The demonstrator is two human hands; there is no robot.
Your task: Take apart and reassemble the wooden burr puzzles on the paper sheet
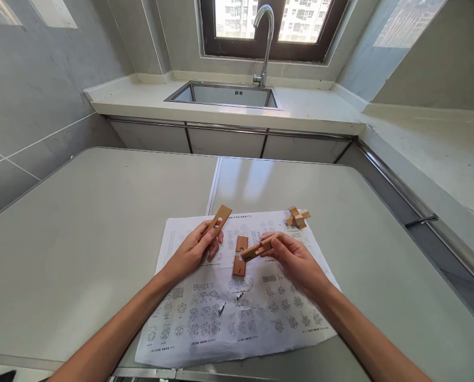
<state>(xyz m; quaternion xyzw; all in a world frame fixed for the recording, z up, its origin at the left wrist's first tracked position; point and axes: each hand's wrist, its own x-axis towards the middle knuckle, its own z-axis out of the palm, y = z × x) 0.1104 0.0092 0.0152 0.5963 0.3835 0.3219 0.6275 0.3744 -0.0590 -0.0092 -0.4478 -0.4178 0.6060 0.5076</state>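
Note:
My left hand [202, 242] is closed on a flat wooden puzzle piece [223, 213], tilted up to the right, with an opening near my fingers. Between thumb and fingers, my right hand [290, 253] grips a second wooden puzzle piece [254, 252]. Its far end hangs over or touches a third wooden puzzle piece [239, 266] on the paper; I cannot tell which. That third piece has a cut-out at its middle. Beneath both hands lies a creased instruction sheet [205, 339] printed with small diagrams.
An assembled wooden burr puzzle [298, 217] sits at the sheet's upper right corner. The pale table [81, 228] has a seam down its far half. Beyond it are a counter with a sink [225, 95], a faucet [268, 42] and a window. Another counter [439, 154] runs along the right.

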